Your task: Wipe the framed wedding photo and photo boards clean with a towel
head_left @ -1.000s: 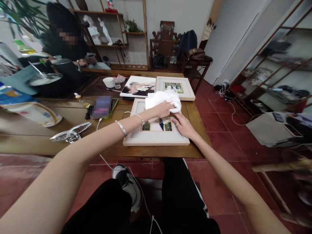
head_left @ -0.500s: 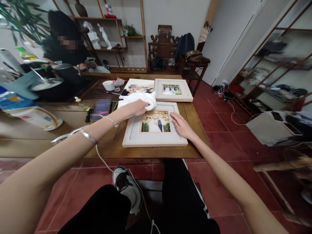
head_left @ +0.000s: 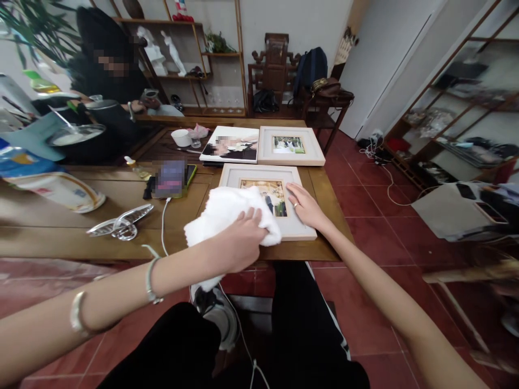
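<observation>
A white-framed photo (head_left: 259,175) lies flat at the near edge of a wooden table (head_left: 190,246). My left hand (head_left: 242,241) is closed on a white cloth (head_left: 221,213) and presses it over the frame's near left part. My right hand (head_left: 305,205) lies flat with fingers spread on the frame's right border, a ring on one finger. Behind it lie a second framed photo (head_left: 291,146) and an unframed print (head_left: 232,144).
A phone (head_left: 170,178) with a white cable, a small bottle (head_left: 135,167), a cup (head_left: 181,136) and shiny metal dishes (head_left: 119,221) sit on the table's left. Another person in black sits at the far left. Shelves, a chair and bags stand behind.
My left hand has swept the cloth from the frame's far edge leftward and then down to its near left corner. My right hand has stayed on the right border.
</observation>
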Demonstrator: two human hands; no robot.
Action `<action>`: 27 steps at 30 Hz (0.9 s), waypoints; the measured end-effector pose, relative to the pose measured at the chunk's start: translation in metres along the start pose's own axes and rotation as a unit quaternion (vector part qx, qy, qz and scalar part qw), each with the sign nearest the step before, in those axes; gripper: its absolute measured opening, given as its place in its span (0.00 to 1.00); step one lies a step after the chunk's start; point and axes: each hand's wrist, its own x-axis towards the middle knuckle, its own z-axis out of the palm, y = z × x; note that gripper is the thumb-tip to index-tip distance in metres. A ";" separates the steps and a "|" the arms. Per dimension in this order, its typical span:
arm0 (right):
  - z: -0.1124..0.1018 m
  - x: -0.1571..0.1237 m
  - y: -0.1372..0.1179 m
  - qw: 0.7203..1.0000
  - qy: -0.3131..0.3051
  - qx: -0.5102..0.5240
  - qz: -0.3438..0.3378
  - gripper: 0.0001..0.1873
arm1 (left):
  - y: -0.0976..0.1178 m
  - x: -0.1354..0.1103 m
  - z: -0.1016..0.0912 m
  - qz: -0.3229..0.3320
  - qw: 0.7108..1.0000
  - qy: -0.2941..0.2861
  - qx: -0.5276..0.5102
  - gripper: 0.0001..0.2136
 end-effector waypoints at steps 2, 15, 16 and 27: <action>-0.001 0.001 0.001 1.000 0.001 0.001 0.000 0.26 | 0.012 0.014 -0.008 -0.012 0.998 -0.023 -0.059 0.22; 0.001 0.001 0.005 1.000 -0.001 0.019 -0.007 0.26 | 0.019 0.035 -0.022 -0.081 0.991 -0.083 -0.064 0.22; 0.000 0.000 0.004 1.000 -0.002 0.019 -0.005 0.26 | 0.012 0.029 -0.019 -0.087 0.991 -0.085 -0.052 0.22; -0.002 -0.001 0.003 0.999 -0.006 0.035 -0.006 0.26 | -0.047 -0.014 0.015 -0.160 0.986 -0.044 0.013 0.18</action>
